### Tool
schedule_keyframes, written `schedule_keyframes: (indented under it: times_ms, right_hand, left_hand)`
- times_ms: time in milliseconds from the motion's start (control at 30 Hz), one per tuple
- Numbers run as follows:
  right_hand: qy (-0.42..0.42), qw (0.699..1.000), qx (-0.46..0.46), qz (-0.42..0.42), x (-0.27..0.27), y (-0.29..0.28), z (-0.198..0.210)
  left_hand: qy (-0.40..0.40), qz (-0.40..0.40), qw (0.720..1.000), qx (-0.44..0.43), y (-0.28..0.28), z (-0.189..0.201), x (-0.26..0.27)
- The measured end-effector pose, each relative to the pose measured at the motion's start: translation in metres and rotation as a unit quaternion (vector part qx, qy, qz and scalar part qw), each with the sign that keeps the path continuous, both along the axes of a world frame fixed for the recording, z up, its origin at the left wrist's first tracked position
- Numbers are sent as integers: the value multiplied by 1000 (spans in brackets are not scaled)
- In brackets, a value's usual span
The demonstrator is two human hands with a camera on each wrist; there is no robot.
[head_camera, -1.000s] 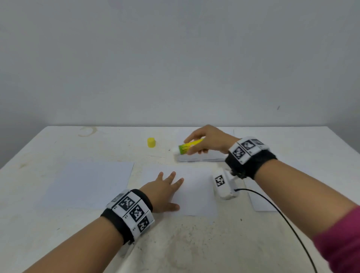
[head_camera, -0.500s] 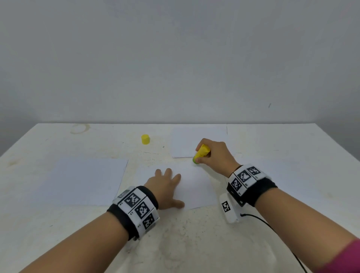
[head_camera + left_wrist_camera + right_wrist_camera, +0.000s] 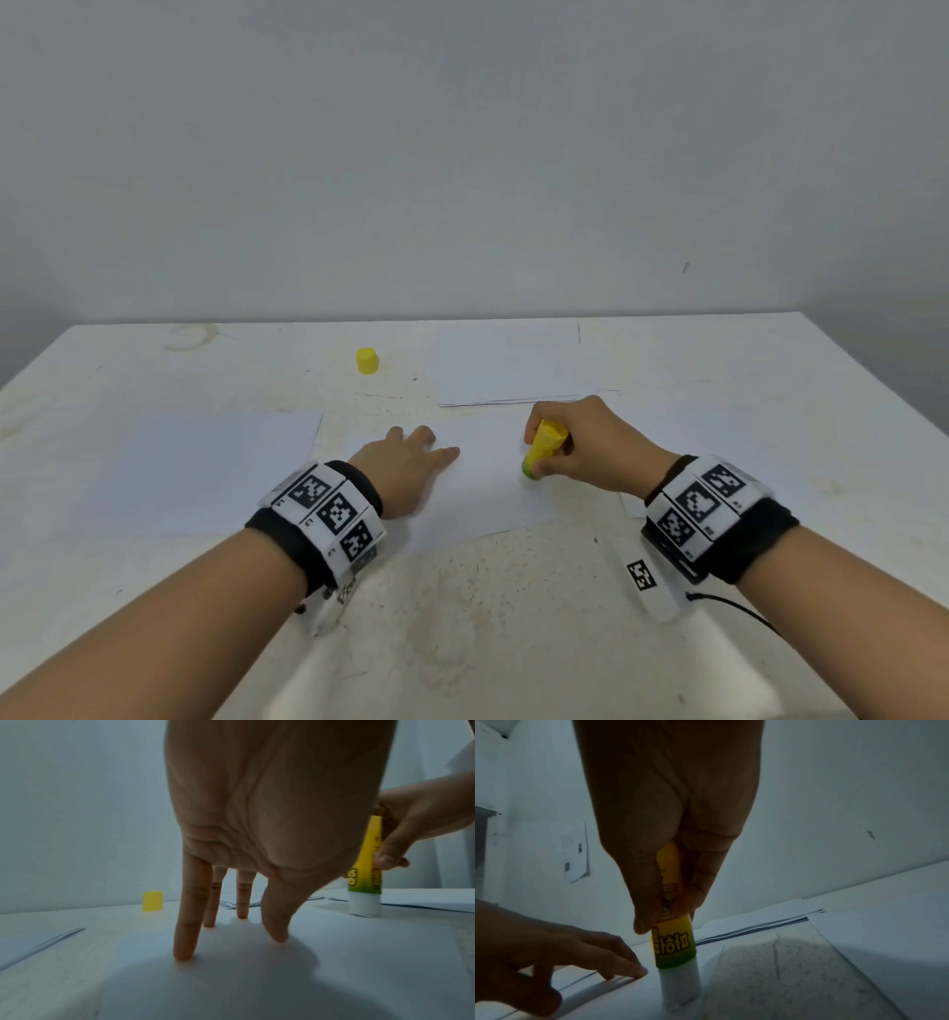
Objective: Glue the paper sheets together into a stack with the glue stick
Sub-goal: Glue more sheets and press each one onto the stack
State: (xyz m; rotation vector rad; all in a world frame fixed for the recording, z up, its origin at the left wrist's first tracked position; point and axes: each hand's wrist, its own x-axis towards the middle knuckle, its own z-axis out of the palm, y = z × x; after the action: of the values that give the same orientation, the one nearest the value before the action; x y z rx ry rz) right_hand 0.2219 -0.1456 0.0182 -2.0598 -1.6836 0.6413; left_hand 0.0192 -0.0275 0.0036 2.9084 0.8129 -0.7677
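A white paper sheet (image 3: 488,483) lies in front of me at the table's middle. My left hand (image 3: 411,462) lies flat on its left part, fingers (image 3: 185,923) straight and pressing down. My right hand (image 3: 580,452) grips the yellow-green glue stick (image 3: 544,447), held nearly upright with its white tip (image 3: 363,905) down on the sheet's right side (image 3: 680,983). A thin stack of sheets (image 3: 508,365) lies further back. Another sheet (image 3: 215,462) lies to the left, and one (image 3: 801,452) to the right under my right wrist.
The glue stick's yellow cap (image 3: 366,360) stands alone at the back, left of the stack. The white table (image 3: 462,616) is stained and speckled; its near part holds only my forearms and a black cable (image 3: 739,609). A grey wall rises behind.
My right hand brought the glue stick from over the far stack down onto the middle sheet, then drew it nearer along the sheet's right side. The left hand stayed pressed on the sheet.
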Motion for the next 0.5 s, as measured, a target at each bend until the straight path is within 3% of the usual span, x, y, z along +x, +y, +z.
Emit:
schedule_keyframes:
  times_ms: [300,500]
  right_hand:
    - [-11,996,-79,47,-4,-8,19]
    - [153,980,81,-96,15,5,29]
  left_hand:
    - [24,-9,1000,-3,4,6,-3]
    - [18,16,1000,15,-1,-2,-6]
